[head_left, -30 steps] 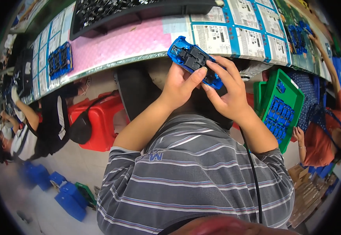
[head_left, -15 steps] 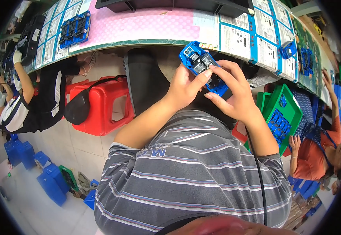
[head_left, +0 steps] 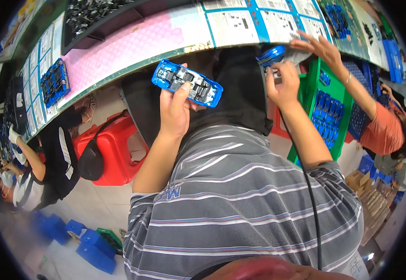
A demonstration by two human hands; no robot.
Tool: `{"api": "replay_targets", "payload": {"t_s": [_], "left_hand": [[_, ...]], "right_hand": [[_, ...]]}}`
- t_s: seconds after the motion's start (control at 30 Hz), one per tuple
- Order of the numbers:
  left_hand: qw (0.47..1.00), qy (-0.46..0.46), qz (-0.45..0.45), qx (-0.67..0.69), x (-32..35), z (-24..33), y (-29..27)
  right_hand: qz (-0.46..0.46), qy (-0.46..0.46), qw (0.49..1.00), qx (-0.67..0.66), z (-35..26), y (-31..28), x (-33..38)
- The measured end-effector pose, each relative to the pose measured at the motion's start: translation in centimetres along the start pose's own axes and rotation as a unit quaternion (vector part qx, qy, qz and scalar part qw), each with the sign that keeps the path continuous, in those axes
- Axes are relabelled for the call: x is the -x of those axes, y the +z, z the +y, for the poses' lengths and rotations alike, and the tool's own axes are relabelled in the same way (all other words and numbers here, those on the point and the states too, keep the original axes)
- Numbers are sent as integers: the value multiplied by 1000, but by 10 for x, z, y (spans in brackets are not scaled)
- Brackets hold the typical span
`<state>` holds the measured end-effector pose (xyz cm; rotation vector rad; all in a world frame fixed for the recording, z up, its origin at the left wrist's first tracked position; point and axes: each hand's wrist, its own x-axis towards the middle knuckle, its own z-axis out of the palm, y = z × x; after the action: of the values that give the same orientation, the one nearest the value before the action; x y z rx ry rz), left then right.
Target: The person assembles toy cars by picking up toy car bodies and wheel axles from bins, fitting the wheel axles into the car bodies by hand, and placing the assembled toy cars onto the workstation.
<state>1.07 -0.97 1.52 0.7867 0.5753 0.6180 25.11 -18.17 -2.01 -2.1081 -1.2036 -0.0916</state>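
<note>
My left hand (head_left: pixel 176 109) grips a blue toy car body (head_left: pixel 187 83) over my lap, thumb pressed on its inside. The open underside faces up and shows a grey and black interior. My right hand (head_left: pixel 283 86) is closed, with its fingertips at the lower edge of a second blue toy car body (head_left: pixel 270 55) by the table edge. The fingers partly hide that contact. Just beyond it, a co-worker's hand (head_left: pixel 317 48) reaches in from the right with fingers spread.
A green tray (head_left: pixel 347 105) with several blue car bodies stands at my right. More blue parts (head_left: pixel 55 83) sit on the table at left, near a black bin (head_left: pixel 95 35) of small dark parts. A red stool (head_left: pixel 114 163) and a seated person are to the left.
My view has turned right. My right hand has left the first car body and moved to the second one. The left hand keeps the first, now lower and leftward. The co-worker's hand has come in.
</note>
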Motion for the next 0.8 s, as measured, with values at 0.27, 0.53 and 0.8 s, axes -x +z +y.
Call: {"api": "replay_targets", "payload": {"t_s": [0.27, 0.53, 0.8], "left_hand": [[998, -28, -43, -32, -29, -23, 3], [997, -63, -22, 26, -87, -84, -30], [993, -119, -3, -6, -55, -100, -80]], "right_hand": [[-124, 46, 986, -102, 107, 61, -10], [-317, -182, 909, 201, 36, 219, -61], [-241, -134, 954, 119, 30, 221, -64]]}}
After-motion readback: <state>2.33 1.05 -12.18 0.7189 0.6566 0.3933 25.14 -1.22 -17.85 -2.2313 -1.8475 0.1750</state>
